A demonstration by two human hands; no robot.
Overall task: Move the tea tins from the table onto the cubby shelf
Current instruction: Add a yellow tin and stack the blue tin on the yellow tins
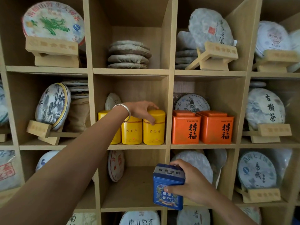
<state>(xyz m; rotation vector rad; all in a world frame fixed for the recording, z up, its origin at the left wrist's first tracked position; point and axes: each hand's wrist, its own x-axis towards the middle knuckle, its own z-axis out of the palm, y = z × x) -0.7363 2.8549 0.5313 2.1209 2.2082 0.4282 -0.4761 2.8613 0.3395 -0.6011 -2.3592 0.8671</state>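
1. Cubby shelf (131,71): light wood grid fills the whole view, most cubbies holding paper-wrapped tea cakes, some propped on wooden stands (52,47). No table in view, so I can't tell how many tins are left on it.
2. Middle-row centre cubby: three yellow tins in a row at the front edge. My left hand (142,109) is on the rightmost yellow tin (154,127), fingers curled over its lid, thumb down the front. That tin stands upright against the cubby's right wall, touching the middle yellow tin (131,133).
3. Next cubby to the right: two orange tins (185,127) side by side at the front edge, already shelved.
4. My right hand (193,184) grips the blue tin (168,186) from its right side, fingers round the lid end, thumb on the front. It is held in the air, tilted, in front of the bottom-row centre cubby, not yet set down.
5. Progress, my read: five tins shelved, the blue one still to place; the cubby behind it has bare floor beside one tea cake (115,165).
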